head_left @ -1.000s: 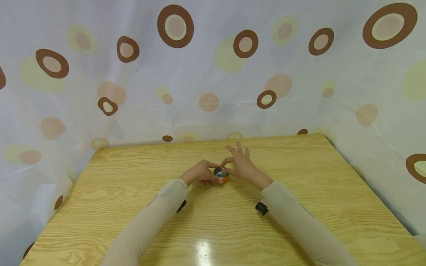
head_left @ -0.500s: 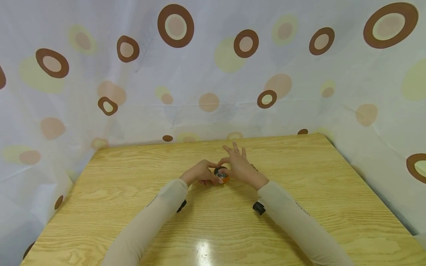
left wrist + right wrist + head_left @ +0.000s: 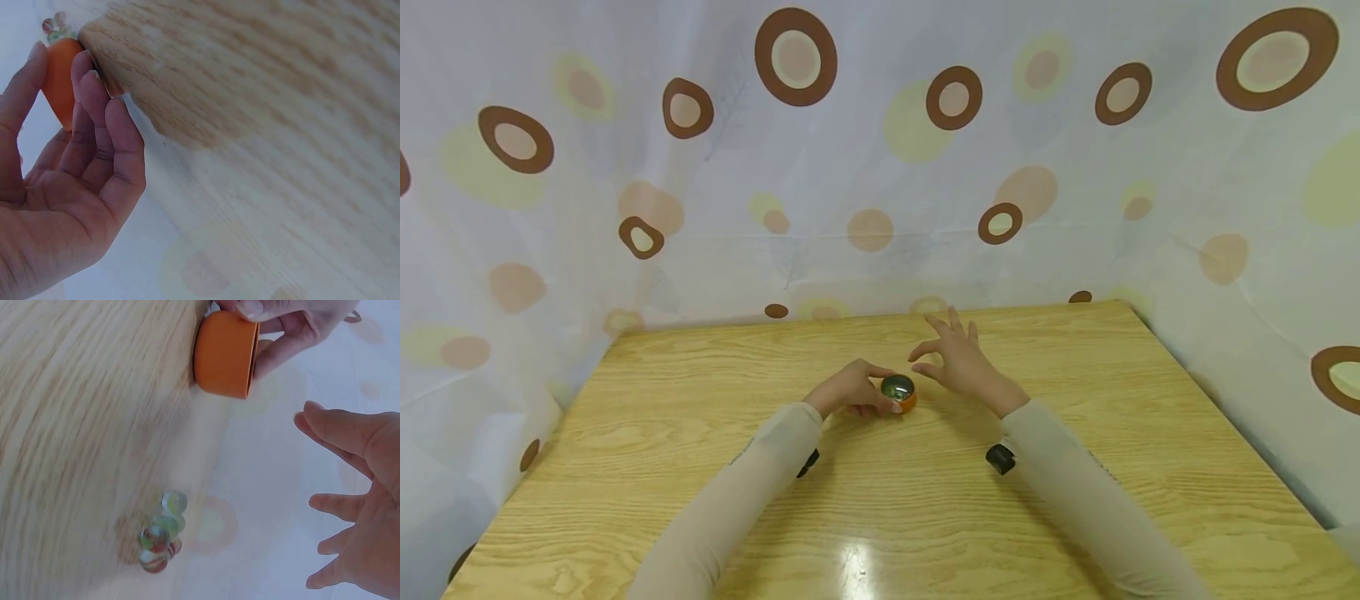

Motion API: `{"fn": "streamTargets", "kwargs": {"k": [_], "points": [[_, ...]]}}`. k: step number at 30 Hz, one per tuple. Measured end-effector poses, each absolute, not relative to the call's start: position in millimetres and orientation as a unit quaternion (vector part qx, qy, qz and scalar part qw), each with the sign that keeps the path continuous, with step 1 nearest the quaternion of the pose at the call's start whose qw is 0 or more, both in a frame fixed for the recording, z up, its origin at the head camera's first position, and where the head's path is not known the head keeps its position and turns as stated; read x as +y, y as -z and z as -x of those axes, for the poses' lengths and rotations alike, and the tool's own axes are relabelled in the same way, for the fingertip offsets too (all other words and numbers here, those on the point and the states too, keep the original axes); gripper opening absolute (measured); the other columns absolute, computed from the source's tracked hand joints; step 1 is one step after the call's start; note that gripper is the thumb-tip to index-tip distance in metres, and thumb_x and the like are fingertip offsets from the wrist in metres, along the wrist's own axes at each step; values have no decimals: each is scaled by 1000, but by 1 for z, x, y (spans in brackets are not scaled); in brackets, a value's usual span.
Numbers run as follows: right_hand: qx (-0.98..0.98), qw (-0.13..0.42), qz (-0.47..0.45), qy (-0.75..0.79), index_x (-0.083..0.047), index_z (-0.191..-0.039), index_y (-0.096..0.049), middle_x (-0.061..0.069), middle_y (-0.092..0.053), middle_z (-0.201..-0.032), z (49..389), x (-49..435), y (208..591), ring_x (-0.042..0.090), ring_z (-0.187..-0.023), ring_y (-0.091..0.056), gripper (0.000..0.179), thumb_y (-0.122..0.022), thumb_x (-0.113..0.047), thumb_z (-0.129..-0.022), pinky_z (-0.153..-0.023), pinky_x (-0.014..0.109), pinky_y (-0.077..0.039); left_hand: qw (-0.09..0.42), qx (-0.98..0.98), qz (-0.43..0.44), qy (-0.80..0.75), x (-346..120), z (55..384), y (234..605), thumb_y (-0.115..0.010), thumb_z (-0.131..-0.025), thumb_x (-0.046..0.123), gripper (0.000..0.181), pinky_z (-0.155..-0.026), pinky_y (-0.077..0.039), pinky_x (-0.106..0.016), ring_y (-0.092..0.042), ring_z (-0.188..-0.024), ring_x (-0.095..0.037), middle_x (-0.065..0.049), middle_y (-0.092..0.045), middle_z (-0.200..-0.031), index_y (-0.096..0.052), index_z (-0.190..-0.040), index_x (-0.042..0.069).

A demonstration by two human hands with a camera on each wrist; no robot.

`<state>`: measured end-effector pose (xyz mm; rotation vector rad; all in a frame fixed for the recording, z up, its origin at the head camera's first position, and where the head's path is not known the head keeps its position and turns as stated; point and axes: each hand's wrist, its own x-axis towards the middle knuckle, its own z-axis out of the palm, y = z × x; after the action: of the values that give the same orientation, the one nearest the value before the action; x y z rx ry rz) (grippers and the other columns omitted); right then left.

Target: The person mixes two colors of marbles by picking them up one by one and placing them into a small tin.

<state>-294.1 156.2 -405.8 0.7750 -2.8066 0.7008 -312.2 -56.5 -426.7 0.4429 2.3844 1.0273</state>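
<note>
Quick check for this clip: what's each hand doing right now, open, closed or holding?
Left hand: holding the orange cup between thumb and fingers.
Right hand: open, nothing visible in its fingers.

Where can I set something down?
The table is bare left of the left sleeve, right of the right sleeve, and between them. Mid-table is crowded: left hand gripping an orange cup, right hand and marbles close by.

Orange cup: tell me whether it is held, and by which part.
The left hand grips the orange cup by its sides, near the rim; the right hand holds nothing.
</note>
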Motion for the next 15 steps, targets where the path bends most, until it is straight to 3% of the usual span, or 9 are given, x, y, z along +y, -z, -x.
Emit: {"fn": "streamTargets", "kwargs": {"k": [15], "points": [[-946, 64, -231, -219, -11, -103, -75, 26, -27, -152, 301, 179, 405, 54, -139, 2, 18, -70, -20, -89, -102, 75, 2, 248, 876, -156, -383, -56, 312, 426, -80, -81, 24, 66, -52, -48, -27, -58, -57, -16, -3, -69, -68, -52, -140, 15]]}}
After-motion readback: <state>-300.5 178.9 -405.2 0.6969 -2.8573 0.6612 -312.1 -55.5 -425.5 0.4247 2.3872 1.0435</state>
